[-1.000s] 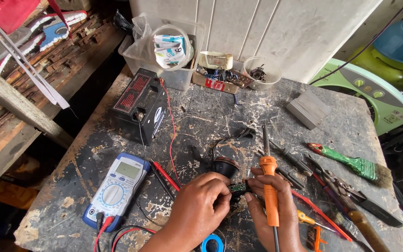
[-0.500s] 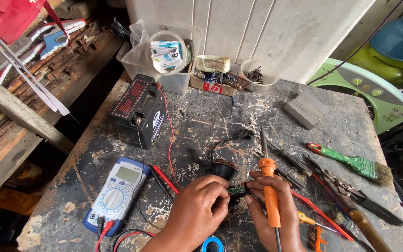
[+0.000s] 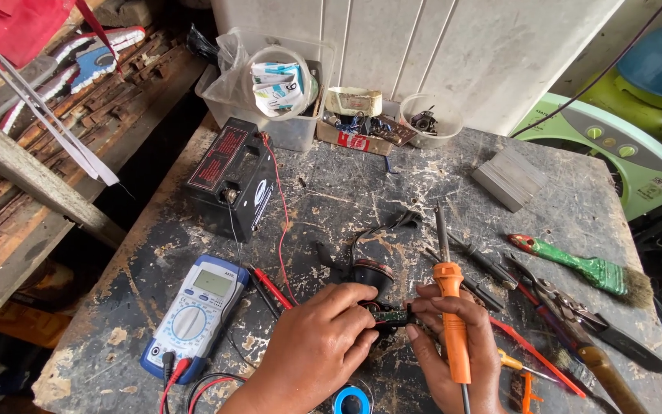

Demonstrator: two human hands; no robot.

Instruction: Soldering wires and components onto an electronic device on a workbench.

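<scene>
The workbench [image 3: 392, 176] is a scarred, paint-flecked slab that carries everything else. At its far left stands a black battery [image 3: 231, 180], with a thin red wire running from it toward the near edge. Nearer the person lies a blue-and-white meter [image 3: 193, 314], its red and black leads plugged in at the bottom. On the right side lie a green-handled brush [image 3: 576, 264] and a pair of pliers [image 3: 557, 295], well apart from the hands.

The soldering iron [image 3: 450, 307] rests in the right hand [image 3: 453, 360], orange handle lying across the palm and fingers, metal tip pointing away. The right hand's thumb and forefinger also pinch one end of the small circuit board [image 3: 388, 316].

The left hand [image 3: 319, 349] is closed on the other end of the circuit board, fingertips curled over it. The board thus hangs between both hands, just above the bench, directly in front of a black round part [image 3: 373, 272] to which it appears wired.

Handling judgement: the board looks light, stiff and thin, and probably fragile at its solder joints and wire ends. Hold it by the bare edges only (never by the wires). The iron's metal shaft should be treated as hot; grip the orange handle alone.
</scene>
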